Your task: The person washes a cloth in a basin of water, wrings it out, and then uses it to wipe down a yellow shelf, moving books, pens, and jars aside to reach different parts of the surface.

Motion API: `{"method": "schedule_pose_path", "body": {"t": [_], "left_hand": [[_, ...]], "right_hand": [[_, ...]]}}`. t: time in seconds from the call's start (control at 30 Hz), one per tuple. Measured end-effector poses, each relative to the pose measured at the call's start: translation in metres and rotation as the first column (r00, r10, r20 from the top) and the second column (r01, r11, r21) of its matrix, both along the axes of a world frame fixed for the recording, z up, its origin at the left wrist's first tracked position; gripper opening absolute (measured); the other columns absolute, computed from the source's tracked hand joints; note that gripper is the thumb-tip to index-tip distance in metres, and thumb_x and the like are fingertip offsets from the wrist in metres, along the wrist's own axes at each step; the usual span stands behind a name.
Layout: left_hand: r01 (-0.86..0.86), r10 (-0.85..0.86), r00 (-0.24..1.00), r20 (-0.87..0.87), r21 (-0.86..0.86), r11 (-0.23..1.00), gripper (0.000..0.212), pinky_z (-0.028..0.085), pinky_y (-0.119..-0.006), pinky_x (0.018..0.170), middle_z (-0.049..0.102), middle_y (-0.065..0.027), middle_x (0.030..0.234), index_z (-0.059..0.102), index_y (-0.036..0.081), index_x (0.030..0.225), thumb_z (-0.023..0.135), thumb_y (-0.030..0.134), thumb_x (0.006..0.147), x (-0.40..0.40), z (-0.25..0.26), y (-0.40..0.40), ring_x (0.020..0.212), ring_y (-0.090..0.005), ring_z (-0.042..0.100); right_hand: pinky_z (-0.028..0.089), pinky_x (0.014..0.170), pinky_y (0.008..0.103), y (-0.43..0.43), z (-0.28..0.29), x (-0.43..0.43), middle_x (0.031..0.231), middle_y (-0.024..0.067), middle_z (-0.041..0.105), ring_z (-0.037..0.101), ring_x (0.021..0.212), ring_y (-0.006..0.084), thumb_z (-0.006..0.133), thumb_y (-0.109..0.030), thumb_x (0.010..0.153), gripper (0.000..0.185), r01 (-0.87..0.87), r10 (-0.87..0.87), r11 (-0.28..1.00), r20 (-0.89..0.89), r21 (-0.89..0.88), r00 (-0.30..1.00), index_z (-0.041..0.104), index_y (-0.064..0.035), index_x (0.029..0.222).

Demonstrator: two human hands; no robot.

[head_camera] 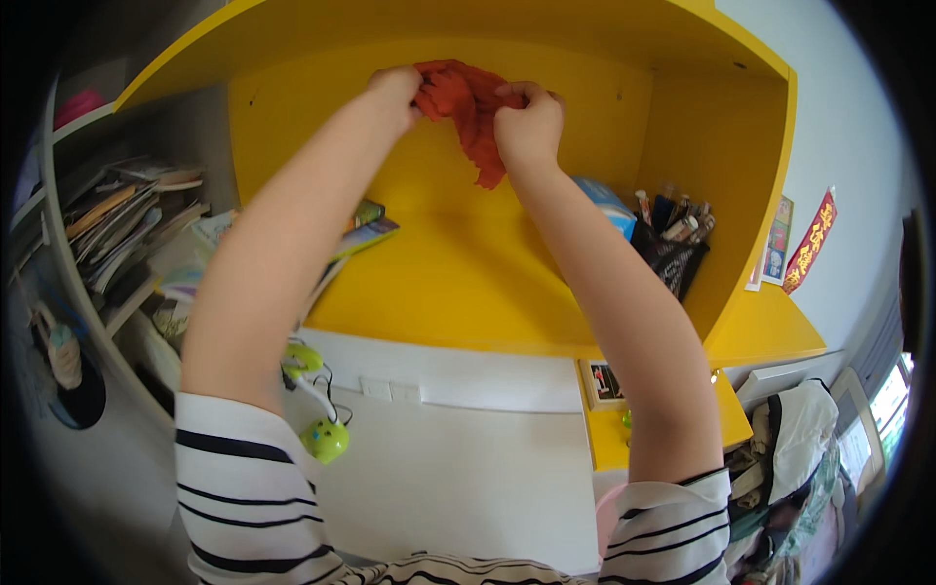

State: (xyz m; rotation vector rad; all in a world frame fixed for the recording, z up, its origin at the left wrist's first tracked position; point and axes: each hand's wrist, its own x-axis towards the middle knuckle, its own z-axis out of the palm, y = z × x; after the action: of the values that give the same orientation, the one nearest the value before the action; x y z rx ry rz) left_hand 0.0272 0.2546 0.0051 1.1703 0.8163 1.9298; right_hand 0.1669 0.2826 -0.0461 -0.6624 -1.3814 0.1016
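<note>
Both my arms reach up into a yellow shelf compartment [439, 292]. Between my hands hangs a crumpled red cloth [479, 131], with one end drooping lower. My left hand [398, 93] grips the cloth's left side, its fingertips partly hidden. On the right side, my right hand [532, 124] pinches the cloth between thumb and fingers. The cloth is held in the air in front of the yellow back panel [322, 110].
Books [373, 230] lie at the compartment's left. A blue box [603, 205] and a black mesh pen holder [676, 263] stand at its right. Below is a white desk [453, 475] with a green lamp [327, 439]. Stacked papers [124, 219] fill the left shelf; clothes [790, 468] are piled right.
</note>
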Motion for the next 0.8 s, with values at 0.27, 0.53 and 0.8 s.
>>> {"method": "schedule_pose_path", "body": {"t": [0.27, 0.53, 0.8], "left_hand": [[-0.479, 0.669, 0.685, -0.288, 0.514, 0.712, 0.025, 0.051, -0.04, 0.077, 0.057, -0.0171, 0.113, 0.058, 0.004, 0.103, 0.061, 0.012, 0.079, 0.005, -0.004, 0.082, 0.092, -0.0304, 0.059], [-0.322, 0.973, -0.023, -0.23, 0.923, 0.21, 0.034, 0.051, -0.044, 0.085, 0.05, -0.0108, 0.124, 0.06, 0.018, 0.117, 0.063, 0.021, 0.084, 0.004, -0.02, 0.123, 0.108, -0.0339, 0.054], [-0.359, 0.93, -0.099, -0.355, 0.884, 0.299, 0.035, 0.052, -0.043, 0.077, 0.051, -0.0111, 0.114, 0.057, 0.017, 0.117, 0.062, 0.015, 0.082, 0.003, -0.021, 0.119, 0.102, -0.0334, 0.054]], "right_hand": [[0.05, 0.09, 0.037, 0.093, 0.025, -0.01, 0.13, 0.0164, 0.042, 0.047, 0.12, 0.0332, 0.059, -0.004, 0.08, 0.035, 0.455, -0.789, 0.603, 0.409, 0.655, 0.458, 0.057, 0.0022, 0.114], [0.029, 0.107, 0.0454, 0.124, 0.026, -0.022, 0.138, 0.0097, 0.043, 0.042, 0.122, 0.0307, 0.059, -0.029, 0.084, 0.06, 0.726, -0.924, 0.369, 0.148, 0.581, 0.351, 0.046, -0.0008, 0.135], [0.046, 0.088, 0.0426, 0.11, 0.026, -0.034, 0.117, 0.0096, 0.053, 0.05, 0.11, 0.0277, 0.061, -0.012, 0.079, 0.034, 0.661, -0.822, 0.566, 0.278, 0.493, 0.497, 0.058, -0.0039, 0.111]]}}
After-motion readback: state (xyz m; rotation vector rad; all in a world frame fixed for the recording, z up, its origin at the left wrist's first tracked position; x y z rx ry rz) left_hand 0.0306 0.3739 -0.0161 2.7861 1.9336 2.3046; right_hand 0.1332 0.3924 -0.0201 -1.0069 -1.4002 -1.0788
